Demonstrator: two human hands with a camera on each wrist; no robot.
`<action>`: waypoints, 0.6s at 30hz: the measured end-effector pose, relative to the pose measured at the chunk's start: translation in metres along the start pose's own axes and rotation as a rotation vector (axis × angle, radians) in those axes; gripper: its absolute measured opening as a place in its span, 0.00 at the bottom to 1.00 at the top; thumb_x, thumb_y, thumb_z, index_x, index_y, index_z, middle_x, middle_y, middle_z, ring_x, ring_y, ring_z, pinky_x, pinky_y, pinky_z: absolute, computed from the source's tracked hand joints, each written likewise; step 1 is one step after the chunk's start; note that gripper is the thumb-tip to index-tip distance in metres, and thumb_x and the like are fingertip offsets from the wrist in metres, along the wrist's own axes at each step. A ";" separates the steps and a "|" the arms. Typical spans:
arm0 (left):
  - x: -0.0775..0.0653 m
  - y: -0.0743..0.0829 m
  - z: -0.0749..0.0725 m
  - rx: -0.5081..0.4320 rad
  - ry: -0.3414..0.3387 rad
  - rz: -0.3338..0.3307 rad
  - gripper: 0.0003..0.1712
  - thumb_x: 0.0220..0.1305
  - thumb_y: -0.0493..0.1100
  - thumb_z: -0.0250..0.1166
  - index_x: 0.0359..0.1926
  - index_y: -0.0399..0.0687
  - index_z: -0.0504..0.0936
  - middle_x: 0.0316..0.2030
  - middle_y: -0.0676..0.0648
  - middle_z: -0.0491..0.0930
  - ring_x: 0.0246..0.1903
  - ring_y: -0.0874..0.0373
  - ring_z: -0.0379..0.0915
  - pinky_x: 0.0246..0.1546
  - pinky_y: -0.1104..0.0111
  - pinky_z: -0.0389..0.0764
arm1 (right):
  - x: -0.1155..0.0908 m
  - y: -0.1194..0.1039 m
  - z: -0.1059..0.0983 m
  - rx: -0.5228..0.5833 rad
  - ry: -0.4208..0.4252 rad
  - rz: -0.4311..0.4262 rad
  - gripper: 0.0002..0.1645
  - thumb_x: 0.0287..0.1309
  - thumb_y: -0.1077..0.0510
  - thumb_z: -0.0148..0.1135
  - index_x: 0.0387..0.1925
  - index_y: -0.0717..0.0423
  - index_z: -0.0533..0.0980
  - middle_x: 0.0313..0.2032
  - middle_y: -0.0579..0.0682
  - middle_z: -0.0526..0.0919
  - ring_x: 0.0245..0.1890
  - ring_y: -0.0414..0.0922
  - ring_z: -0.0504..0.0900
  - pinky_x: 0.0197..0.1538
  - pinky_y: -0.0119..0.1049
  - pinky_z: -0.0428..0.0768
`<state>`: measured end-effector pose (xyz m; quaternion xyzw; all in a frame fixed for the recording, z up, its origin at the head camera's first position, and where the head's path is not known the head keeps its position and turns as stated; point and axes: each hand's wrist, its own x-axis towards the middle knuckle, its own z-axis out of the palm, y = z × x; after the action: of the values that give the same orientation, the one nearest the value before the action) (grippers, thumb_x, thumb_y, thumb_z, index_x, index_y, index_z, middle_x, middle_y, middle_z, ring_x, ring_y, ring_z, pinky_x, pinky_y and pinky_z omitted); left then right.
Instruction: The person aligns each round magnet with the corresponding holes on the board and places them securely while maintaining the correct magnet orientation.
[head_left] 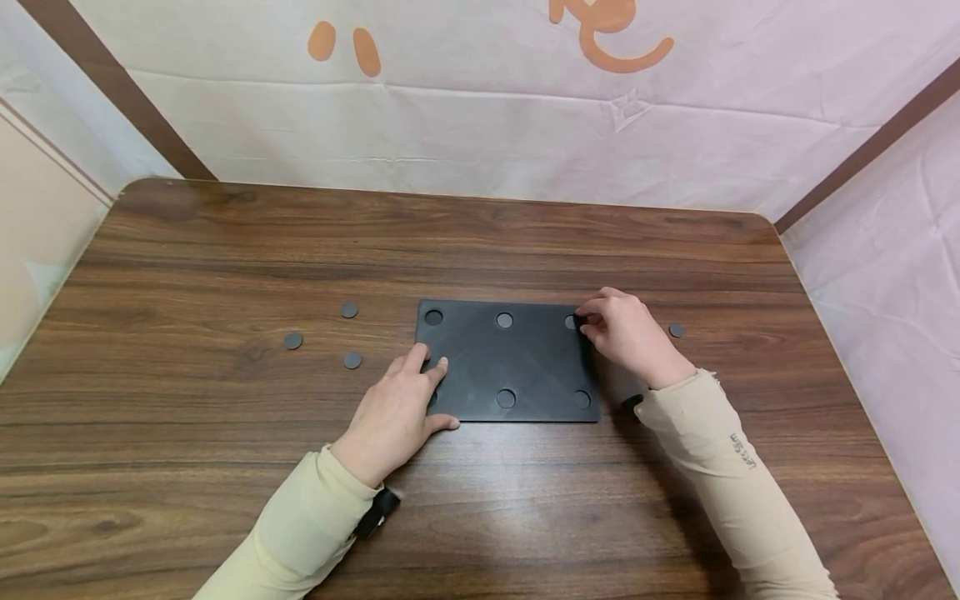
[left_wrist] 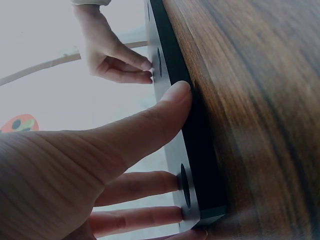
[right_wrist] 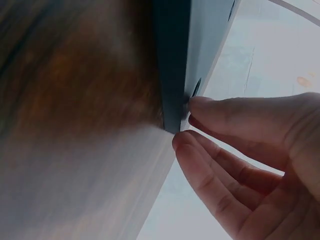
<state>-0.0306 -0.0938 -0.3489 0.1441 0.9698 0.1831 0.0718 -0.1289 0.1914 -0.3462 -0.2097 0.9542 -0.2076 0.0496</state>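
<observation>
A flat black rectangular plate with round recesses along its far and near sides lies on the table. My left hand rests on its near left corner, fingers spread and fairly straight. The left thumb presses along the plate's front edge, while other fingertips touch the top and left side. At the far right recess, my right hand pinches a small dark disc between thumb and fingertips, right at the plate's surface. The disc is mostly hidden by the fingers. A recess at the far left looks dark.
Left of the plate lie three loose grey discs, one nearest the back. Another grey disc lies beyond my right hand. The wooden table ends at a pale hanging cloth at the back.
</observation>
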 end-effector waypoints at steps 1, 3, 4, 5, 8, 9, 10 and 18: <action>0.000 0.000 0.000 0.000 0.000 0.000 0.41 0.48 0.51 0.76 0.61 0.35 0.75 0.56 0.34 0.68 0.57 0.37 0.68 0.45 0.52 0.79 | -0.001 0.001 -0.001 0.002 0.002 0.003 0.13 0.54 0.70 0.63 0.43 0.69 0.81 0.37 0.60 0.79 0.38 0.53 0.84 0.42 0.45 0.82; 0.000 0.000 0.000 0.000 0.002 0.000 0.41 0.48 0.51 0.76 0.61 0.35 0.75 0.56 0.34 0.68 0.57 0.37 0.68 0.45 0.52 0.79 | -0.002 0.002 -0.002 0.006 0.004 0.008 0.13 0.54 0.70 0.63 0.43 0.69 0.81 0.37 0.60 0.79 0.38 0.53 0.84 0.42 0.45 0.82; 0.000 0.000 0.000 -0.001 0.002 0.001 0.41 0.48 0.51 0.76 0.61 0.35 0.75 0.56 0.34 0.68 0.57 0.37 0.68 0.44 0.52 0.79 | -0.002 0.003 -0.002 0.008 0.004 0.009 0.13 0.54 0.70 0.63 0.43 0.69 0.81 0.37 0.60 0.79 0.38 0.53 0.84 0.43 0.45 0.82; 0.000 0.000 0.000 -0.002 0.001 0.000 0.41 0.48 0.51 0.76 0.61 0.35 0.75 0.56 0.34 0.68 0.57 0.37 0.68 0.44 0.52 0.79 | -0.003 0.004 -0.003 0.010 0.005 0.010 0.13 0.54 0.69 0.63 0.43 0.68 0.81 0.38 0.60 0.79 0.38 0.53 0.84 0.43 0.45 0.82; -0.001 0.000 0.000 -0.004 0.001 -0.001 0.41 0.48 0.51 0.76 0.61 0.35 0.75 0.56 0.35 0.68 0.57 0.37 0.69 0.44 0.52 0.79 | -0.004 0.005 -0.004 0.007 0.002 0.011 0.13 0.55 0.68 0.63 0.43 0.68 0.81 0.39 0.61 0.79 0.39 0.54 0.84 0.43 0.46 0.82; -0.001 0.000 0.000 -0.005 0.001 -0.001 0.41 0.48 0.51 0.76 0.61 0.35 0.75 0.56 0.35 0.68 0.57 0.36 0.69 0.43 0.52 0.80 | -0.004 0.005 -0.004 0.004 0.002 0.013 0.13 0.55 0.68 0.63 0.44 0.68 0.81 0.39 0.61 0.79 0.39 0.54 0.84 0.43 0.46 0.82; -0.001 0.000 0.000 -0.004 0.000 -0.002 0.41 0.48 0.51 0.76 0.61 0.35 0.75 0.56 0.35 0.68 0.57 0.36 0.69 0.43 0.52 0.79 | -0.004 0.005 -0.005 0.002 0.001 0.014 0.13 0.56 0.68 0.63 0.44 0.68 0.81 0.39 0.62 0.80 0.39 0.54 0.84 0.44 0.47 0.81; 0.000 0.000 0.000 -0.009 -0.003 -0.007 0.41 0.48 0.51 0.76 0.60 0.35 0.75 0.56 0.34 0.68 0.57 0.36 0.69 0.43 0.52 0.79 | -0.007 0.011 -0.006 -0.042 0.007 0.023 0.14 0.55 0.65 0.65 0.44 0.66 0.82 0.40 0.60 0.81 0.41 0.54 0.82 0.45 0.49 0.79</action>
<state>-0.0303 -0.0941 -0.3485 0.1406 0.9694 0.1869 0.0744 -0.1276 0.2063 -0.3452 -0.1991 0.9609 -0.1875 0.0441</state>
